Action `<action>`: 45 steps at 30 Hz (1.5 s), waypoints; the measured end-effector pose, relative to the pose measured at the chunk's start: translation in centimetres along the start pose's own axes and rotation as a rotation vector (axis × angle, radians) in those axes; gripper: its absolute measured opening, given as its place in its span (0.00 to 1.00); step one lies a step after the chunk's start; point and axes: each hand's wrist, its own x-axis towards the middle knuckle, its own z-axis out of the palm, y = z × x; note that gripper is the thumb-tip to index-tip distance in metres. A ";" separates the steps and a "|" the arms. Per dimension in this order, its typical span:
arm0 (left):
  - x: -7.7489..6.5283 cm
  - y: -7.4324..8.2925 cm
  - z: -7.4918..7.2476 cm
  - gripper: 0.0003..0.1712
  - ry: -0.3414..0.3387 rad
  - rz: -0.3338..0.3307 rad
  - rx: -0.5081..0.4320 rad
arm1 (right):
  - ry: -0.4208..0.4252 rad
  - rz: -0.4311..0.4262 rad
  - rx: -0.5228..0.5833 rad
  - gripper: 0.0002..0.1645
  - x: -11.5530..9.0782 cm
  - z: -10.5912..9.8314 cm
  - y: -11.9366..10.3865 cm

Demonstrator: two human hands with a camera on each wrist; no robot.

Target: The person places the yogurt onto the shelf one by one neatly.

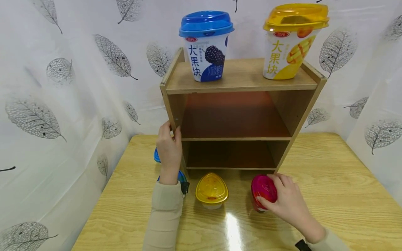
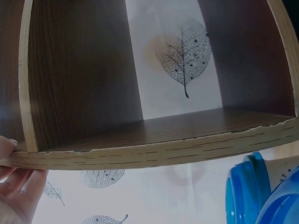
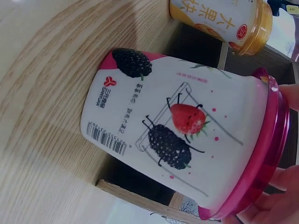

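The work looks partway along: a tall white cup with a blue plastic lid (image 1: pixel 205 47) and a matching white cup with a yellow plastic lid (image 1: pixel 290 45) already stand on the top board of the brown wooden shelf unit (image 1: pixel 243 73), while the rest are down low. At the front, a white cup with a glossy magenta plastic lid (image 1: pixel 263 190) is in the right hand (image 1: pixel 287 198), whose fingers and thumb pinch round the lid's rim; it is at the table (image 1: pixel 345 181), though whether its base bears on the wood I cannot tell. A second yellow-lidded cup (image 1: pixel 211 188) stands on the table before the unit, and two blue lids, one farther back (image 1: pixel 156 155) and one nearer (image 1: pixel 182 177), show partly behind the left arm. These seem to be what is left. The left hand (image 1: pixel 169 148) grips the unit's left side panel, thumb on one face and fingers on the other. As for writing, both cups on top carry 大果块 in large characters, blue on one, yellow on the other, and the blue-lidded one also reads 风味发酵 near its foot. The magenta-lidded cup has a red three-lobed logo (image 3: pixel 110 81) with 三元食品 and what looks like SANYUAN, a barcode (image 3: pixel 106 138) whose digits are too small to trust, and pictures of a red strawberry (image 3: pixel 188 117) and dark berries (image 3: pixel 169 145).
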 end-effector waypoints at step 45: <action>0.0 0.1 -0.1 0.12 -0.010 -0.006 0.001 | -0.064 0.025 0.190 0.34 -0.1 -0.6 1.2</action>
